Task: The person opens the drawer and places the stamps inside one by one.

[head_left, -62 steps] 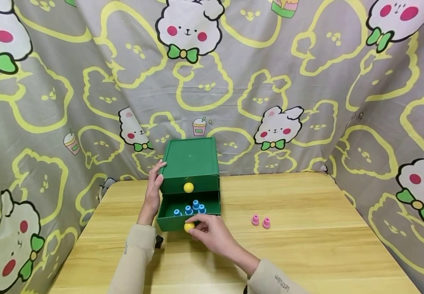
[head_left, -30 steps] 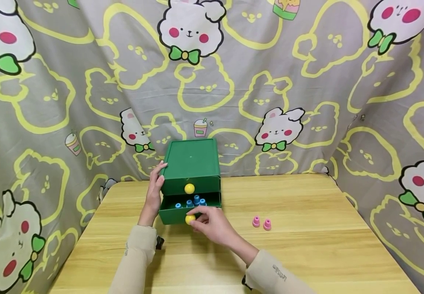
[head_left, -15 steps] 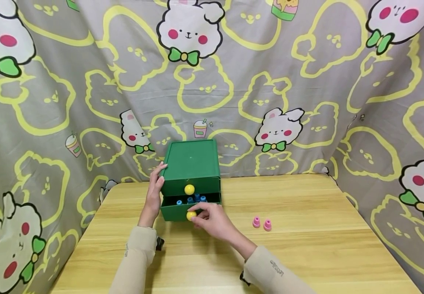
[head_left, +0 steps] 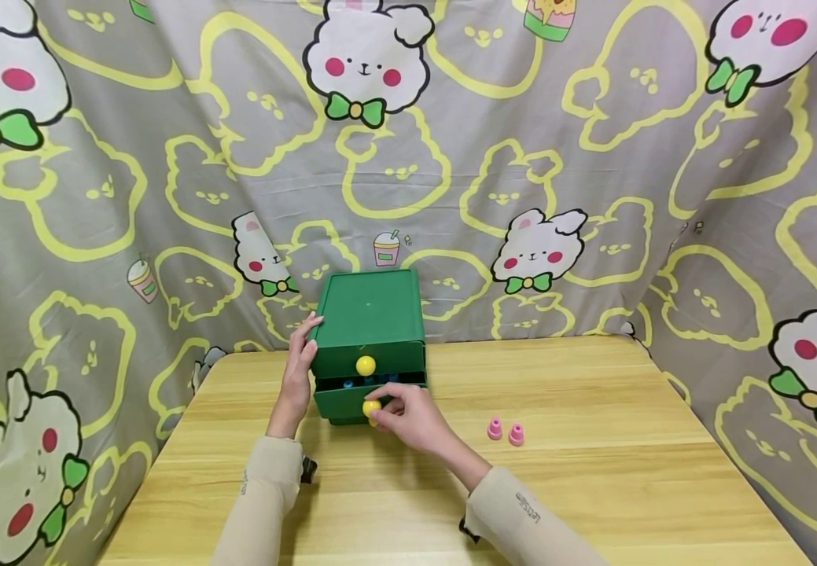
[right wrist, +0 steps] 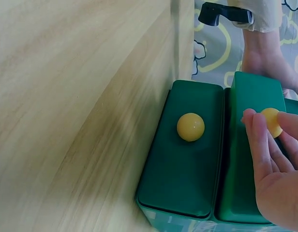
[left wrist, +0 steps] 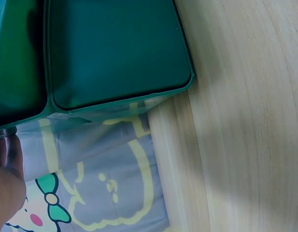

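Green drawer box (head_left: pixel 368 308) steadied by flat left hand (head_left: pixel 296 377); right hand (head_left: pixel 408 418) pinches yellow knob (head_left: pixel 369 408); sleeve print unreadable.

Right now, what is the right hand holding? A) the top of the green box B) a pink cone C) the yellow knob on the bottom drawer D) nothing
C: the right hand pinches the yellow knob of the bottom drawer, while the two pink cones sit untouched on the table.
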The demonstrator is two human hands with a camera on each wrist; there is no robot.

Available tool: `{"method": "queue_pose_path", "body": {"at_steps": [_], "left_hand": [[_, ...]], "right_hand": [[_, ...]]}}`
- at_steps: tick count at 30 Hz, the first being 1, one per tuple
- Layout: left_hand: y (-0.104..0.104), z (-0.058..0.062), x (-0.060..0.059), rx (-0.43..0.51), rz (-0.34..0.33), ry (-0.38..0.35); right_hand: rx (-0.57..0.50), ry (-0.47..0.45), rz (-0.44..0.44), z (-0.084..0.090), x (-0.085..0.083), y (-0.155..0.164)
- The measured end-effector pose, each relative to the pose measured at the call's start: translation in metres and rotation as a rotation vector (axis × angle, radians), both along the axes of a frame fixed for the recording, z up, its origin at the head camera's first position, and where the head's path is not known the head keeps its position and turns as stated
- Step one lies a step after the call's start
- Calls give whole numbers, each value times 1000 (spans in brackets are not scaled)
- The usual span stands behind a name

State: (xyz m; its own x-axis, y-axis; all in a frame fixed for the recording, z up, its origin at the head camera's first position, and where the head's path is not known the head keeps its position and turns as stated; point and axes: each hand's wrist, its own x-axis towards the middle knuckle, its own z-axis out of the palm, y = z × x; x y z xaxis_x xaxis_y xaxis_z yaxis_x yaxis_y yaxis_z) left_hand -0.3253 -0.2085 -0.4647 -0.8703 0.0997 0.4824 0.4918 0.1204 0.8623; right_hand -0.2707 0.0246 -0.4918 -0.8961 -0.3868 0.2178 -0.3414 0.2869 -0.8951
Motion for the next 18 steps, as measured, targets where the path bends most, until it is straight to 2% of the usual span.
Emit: {"method": "queue_pose_path", "body": {"at_steps": [18], "left_hand": [[1, 1, 2, -1, 4, 2]], "right_hand": [[-40, -19, 2, 3, -9, -3]]}}
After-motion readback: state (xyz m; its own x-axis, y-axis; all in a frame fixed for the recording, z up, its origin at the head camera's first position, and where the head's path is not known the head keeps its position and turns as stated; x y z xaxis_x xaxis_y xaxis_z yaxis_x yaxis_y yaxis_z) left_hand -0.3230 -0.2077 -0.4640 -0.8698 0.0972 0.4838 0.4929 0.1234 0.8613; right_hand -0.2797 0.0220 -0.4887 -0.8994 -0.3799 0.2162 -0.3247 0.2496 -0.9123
